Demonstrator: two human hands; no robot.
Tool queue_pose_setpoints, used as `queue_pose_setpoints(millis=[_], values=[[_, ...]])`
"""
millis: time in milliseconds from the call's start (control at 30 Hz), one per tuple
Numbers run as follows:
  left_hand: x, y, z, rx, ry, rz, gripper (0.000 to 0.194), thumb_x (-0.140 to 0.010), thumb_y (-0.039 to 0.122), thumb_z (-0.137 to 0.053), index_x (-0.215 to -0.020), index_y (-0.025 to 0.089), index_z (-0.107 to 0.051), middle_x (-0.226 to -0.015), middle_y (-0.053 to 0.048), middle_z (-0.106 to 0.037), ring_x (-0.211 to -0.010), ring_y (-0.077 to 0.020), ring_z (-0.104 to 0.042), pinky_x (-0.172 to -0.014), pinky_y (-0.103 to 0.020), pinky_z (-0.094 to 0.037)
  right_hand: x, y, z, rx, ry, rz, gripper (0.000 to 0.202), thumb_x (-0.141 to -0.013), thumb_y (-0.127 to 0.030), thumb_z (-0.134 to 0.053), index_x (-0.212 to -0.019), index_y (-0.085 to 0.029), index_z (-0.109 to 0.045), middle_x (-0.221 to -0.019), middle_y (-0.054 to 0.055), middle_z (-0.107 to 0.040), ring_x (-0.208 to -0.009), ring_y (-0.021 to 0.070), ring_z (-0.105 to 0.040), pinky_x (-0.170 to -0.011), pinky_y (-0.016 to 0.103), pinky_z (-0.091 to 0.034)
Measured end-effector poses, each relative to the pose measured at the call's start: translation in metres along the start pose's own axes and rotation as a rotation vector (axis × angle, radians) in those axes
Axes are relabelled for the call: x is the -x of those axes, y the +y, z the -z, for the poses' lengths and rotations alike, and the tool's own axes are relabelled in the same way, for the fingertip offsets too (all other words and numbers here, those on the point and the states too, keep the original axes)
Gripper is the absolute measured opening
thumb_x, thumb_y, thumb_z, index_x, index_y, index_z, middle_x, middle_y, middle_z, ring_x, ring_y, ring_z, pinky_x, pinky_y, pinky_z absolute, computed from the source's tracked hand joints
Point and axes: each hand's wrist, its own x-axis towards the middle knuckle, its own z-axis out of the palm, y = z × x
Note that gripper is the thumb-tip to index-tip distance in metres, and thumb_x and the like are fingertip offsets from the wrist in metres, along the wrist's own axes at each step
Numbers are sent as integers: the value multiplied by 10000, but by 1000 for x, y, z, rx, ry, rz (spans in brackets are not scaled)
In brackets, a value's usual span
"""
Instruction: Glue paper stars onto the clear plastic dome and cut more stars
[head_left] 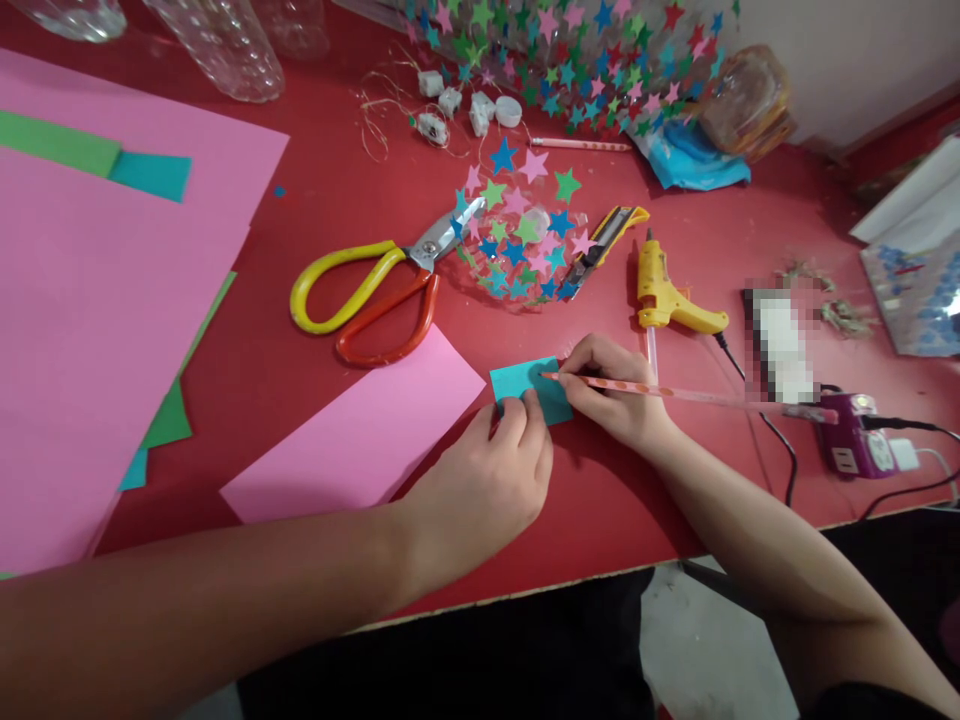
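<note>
Red tabletop point(615, 530), occupied at left by large pink sheets point(112, 300). Placed centrally: scissors point(425, 250), pink card point(367, 430), small turquoise card point(516, 381), star-dotted clear plastic piece point(525, 235), yellow-and-black cutter point(607, 238). Set at right: yellow glue gun point(660, 295), purple power socket point(851, 440).

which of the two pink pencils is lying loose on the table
The far pencil, near the round white cap; no hand touches it. The near pencil is in the right hand, over the small blue paper.
</note>
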Motion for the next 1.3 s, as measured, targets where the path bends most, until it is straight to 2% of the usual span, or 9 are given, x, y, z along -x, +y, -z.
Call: queue_pose_setpoints(millis=[233,467,833,1067,1300], values=[[0,2,0,-14,10,6,410,-862,26,-383,-1140,-34,-680,-1140,-266,-698,-901,-286,-705,-765,-363,-583,0,-2,-1,34,-3,6,118,-803,-204,-591,-701,-194,-533,-602,-36,-566,-517,76,-485,-467,199,-371],[0,1,0,-24,25,8,410,-860,22,-385,-1133,-22,-687,-1135,-252,-705,-902,-279,-707,-769,-358,-585,1,-1,-3,60,75,21,121,-759,-137,-557,-669,-202,-508,-566,-56,-511,-480,66,-432,-439,194,-328],[0,1,0,-8,16,-2,408,-847,14,-399,-1136,-33,-683,-1150,-278,-691,-920,-300,-706,-764,-371,-581,1,0,-3,58,130,-69,123,-718,-136,-546,-643,-211,-485,-550,-54,-507,-472,74,-431,-428,204,-321],[0,1,0,-6,16,-1,403,-853,14,-398,-1137,-37,-680,-1148,-281,-690,-920,-297,-705,-757,-369,-578,2,0,-3,57,130,-63,116,-714,-137,-542,-644,-210,-484,-542,-58,-491,-463,71,-418,-419,202,-309],[1,1,-1,-9,26,2,400,-863,15,-387,-1137,-34,-675,-1155,-278,-688,-938,-291,-696,-782,-376,-568,3,-2,-2,79,65,13,125,-735,-143,-546,-650,-211,-484,-553,-57,-496,-461,65,-404,-423,200,-313]])
